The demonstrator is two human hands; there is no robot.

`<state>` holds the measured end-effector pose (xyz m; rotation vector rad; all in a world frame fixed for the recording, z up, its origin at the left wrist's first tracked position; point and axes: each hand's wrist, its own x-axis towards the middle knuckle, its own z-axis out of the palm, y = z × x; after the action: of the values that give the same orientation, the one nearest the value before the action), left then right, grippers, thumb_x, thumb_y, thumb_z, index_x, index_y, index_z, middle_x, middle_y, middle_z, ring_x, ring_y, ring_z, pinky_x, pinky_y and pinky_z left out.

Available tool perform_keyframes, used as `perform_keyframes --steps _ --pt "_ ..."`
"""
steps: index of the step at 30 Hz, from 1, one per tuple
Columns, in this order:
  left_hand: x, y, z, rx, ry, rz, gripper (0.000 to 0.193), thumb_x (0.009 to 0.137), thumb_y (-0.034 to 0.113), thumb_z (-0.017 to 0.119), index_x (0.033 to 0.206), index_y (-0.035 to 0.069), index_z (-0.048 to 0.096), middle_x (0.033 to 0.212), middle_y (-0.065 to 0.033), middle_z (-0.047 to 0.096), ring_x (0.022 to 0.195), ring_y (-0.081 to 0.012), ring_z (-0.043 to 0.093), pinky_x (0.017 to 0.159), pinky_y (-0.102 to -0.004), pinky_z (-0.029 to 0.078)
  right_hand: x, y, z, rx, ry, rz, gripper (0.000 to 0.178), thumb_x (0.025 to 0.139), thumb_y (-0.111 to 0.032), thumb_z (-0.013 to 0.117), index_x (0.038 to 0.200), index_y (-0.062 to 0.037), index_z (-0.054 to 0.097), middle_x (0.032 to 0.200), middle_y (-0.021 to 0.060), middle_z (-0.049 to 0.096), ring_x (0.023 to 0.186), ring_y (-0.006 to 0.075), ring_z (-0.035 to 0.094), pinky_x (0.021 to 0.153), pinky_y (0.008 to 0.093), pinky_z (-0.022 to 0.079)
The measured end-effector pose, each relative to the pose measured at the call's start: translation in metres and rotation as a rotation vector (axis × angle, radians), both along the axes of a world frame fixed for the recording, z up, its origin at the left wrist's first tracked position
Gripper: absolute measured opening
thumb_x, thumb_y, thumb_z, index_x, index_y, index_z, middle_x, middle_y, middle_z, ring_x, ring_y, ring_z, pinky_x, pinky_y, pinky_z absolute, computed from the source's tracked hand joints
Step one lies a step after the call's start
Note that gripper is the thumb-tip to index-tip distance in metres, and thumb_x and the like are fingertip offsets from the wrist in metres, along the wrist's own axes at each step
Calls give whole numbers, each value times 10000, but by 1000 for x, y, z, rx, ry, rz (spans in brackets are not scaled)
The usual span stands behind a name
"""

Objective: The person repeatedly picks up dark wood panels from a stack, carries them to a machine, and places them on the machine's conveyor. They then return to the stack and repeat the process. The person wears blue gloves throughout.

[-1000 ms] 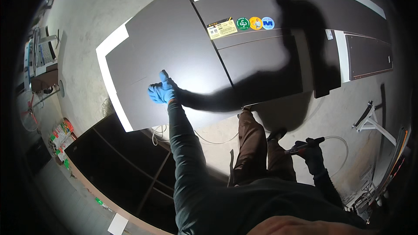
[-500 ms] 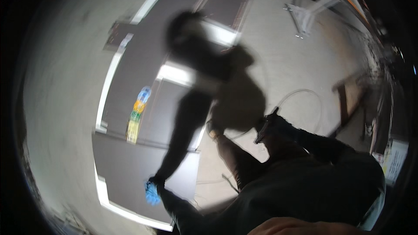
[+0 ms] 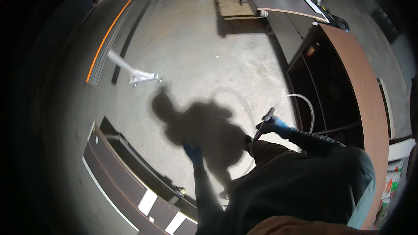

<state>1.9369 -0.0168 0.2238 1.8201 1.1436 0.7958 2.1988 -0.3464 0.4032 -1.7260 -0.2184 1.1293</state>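
My left hand, in a blue glove, hangs above the concrete floor within my body's shadow. Its fingers look stretched out, and nothing shows in them. To the right, my right hand, also blue-gloved, is closed around a gun-shaped hand tool. A pale, clear hose loops from the tool toward a large open cabinet with a brown panel and dark compartments. My right hand is close to the cabinet's open front. The tool's lower part is dark and hard to make out.
Dark boards with white patches lie at the lower left. A grey metal foot stands on the floor near a long orange-edged strip. At the top right a panel rests on a raised frame. A small item sits inside the cabinet.
My view has swung right, from the dark boards to the floor and cabinet. My left hand has left the dark board and is over the floor. My right hand keeps the tool.
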Motion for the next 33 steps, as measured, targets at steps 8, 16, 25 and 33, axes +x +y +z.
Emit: perform_keyframes --steps 8,16,25,33 --pt "558 -41 204 -725 -348 -663 731 968 322 733 1534 -28 430 1576 -174 466 1454 -288 429 1200 -390 343 226 -99 35 230 -324 -639 427 848 -54 824 1165 8 546 1152 165 734 1077 242 706 1003 379 543" --pt "857 -117 165 -1214 -271 -916 799 1001 467 624 1633 92 309 1708 -174 221 1551 -342 262 1252 -449 245 497 -83 84 594 -869 -1017 362 867 -11 813 1129 -40 565 1201 112 690 1037 149 665 941 316 549" --pt "1043 -185 119 -1491 -570 -850 669 959 368 720 1555 206 464 1601 4 442 1440 -219 410 1156 -430 339 815 8 152 117 -925 -1123 164 897 -156 796 987 -21 774 848 16 740 783 103 675 702 273 558" --pt "1069 -266 83 -836 -784 -907 451 960 257 714 1368 109 593 1409 -70 576 1246 -223 562 1051 -399 469 862 109 121 206 -924 -576 249 874 -263 779 992 -55 712 896 163 719 821 282 712 788 407 569"
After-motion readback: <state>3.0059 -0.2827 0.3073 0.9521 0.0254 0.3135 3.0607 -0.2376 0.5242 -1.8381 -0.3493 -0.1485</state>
